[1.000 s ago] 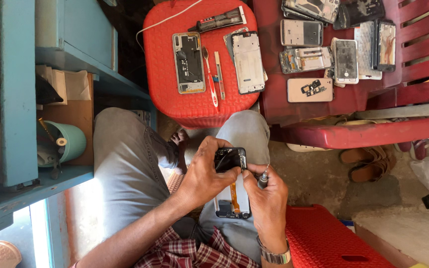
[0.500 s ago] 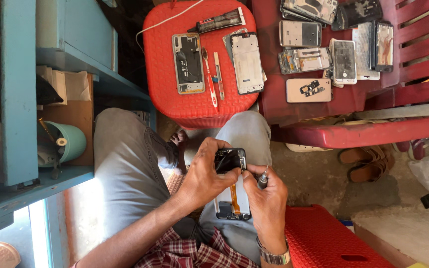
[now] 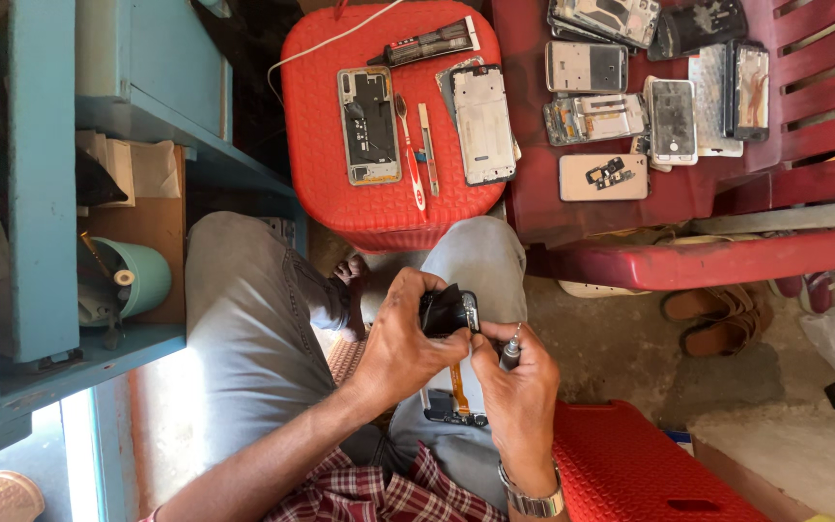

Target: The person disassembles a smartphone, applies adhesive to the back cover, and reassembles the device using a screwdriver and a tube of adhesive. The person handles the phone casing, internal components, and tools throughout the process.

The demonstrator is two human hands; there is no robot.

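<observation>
My left hand (image 3: 406,340) grips a small black phone part (image 3: 448,311) above my lap. My right hand (image 3: 519,387) holds a small screwdriver (image 3: 511,350), its tip close to the part. An orange flex cable (image 3: 457,379) hangs from the part down to a dark component (image 3: 451,410) lying on my grey trousers. On the red stool (image 3: 379,208) in front of me lie an opened phone frame (image 3: 369,126), a white phone frame (image 3: 483,124), a toothbrush (image 3: 410,150) and a tube (image 3: 427,43).
A dark red plastic chair (image 3: 717,203) to the right carries several dismantled phones and panels. A blue shelf (image 3: 41,193) with a green cup (image 3: 137,280) stands on the left. Another red stool (image 3: 635,469) is by my right knee. Sandals (image 3: 717,319) lie under the chair.
Both hands stay over my lap with the part. The right hand has shifted slightly, bringing the screwdriver nearer the black part.
</observation>
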